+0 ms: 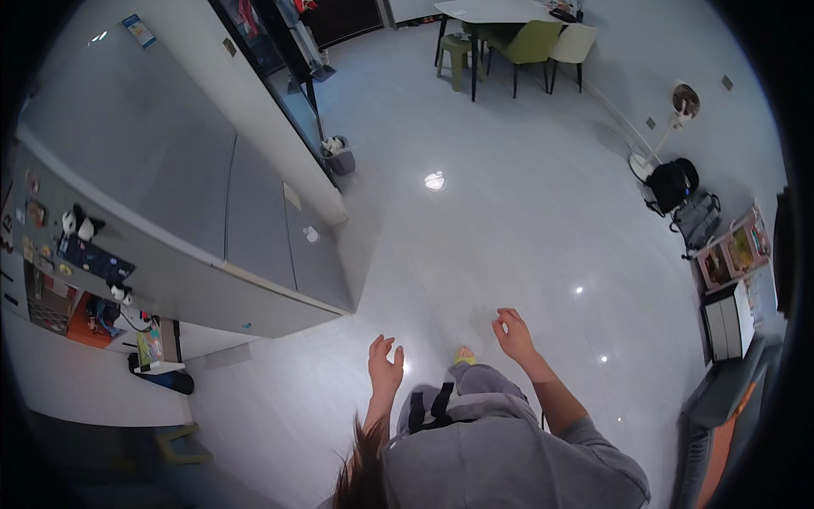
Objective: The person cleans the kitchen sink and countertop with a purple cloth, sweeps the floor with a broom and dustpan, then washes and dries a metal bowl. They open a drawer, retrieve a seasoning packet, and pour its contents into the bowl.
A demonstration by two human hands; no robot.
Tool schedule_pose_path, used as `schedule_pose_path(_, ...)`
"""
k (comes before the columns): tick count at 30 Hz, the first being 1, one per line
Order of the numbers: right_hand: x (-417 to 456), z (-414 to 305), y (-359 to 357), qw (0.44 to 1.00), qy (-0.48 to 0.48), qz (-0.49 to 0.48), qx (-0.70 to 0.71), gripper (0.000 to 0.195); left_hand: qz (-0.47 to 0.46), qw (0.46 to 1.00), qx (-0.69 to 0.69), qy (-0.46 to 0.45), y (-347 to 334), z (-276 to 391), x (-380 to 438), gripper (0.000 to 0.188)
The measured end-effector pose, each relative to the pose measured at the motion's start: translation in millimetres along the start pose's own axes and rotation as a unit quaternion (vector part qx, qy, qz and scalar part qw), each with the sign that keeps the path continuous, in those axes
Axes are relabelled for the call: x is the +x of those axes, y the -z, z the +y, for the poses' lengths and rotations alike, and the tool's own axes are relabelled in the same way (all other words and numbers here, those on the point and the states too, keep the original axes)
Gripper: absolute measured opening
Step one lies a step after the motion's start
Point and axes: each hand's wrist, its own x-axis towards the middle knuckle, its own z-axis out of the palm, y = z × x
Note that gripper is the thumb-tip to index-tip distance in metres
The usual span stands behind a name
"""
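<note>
Both bare hands hang in front of the person's grey clothes over the pale, glossy floor. My left hand has its fingers apart and loosely curled, with nothing in it. Nothing is held by my right hand either; its thumb and fingers bend towards each other with a gap between. Below and between the hands a foot in a yellow slipper shows. The large grey refrigerator stands to the left, well apart from my left hand.
A waste bin stands by the glass door frame. A white table, green chair and green stool are at the far end. Along the right wall are a white standing fan, a black backpack and a grey sofa.
</note>
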Motion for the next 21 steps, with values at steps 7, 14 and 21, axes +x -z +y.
schedule_pose_path(7,278.7,-43.4,-56.5,0.990,0.123,-0.058,0.026,0.012,0.079,0.991,-0.015,0.102,4.1,-54.3,184.6,0.025)
schedule_pose_path(14,495.3,-36.1,-120.8,0.996,0.054,-0.075,0.021,0.010,0.022,0.999,0.026,0.025,-29.2,-123.3,449.4,0.024)
schedule_pose_path(21,706.5,-10.4,-131.6,0.999,-0.007,-0.037,-0.015,0.011,-0.074,0.996,-0.026,-0.036,-89.9,-40.3,766.6,0.027)
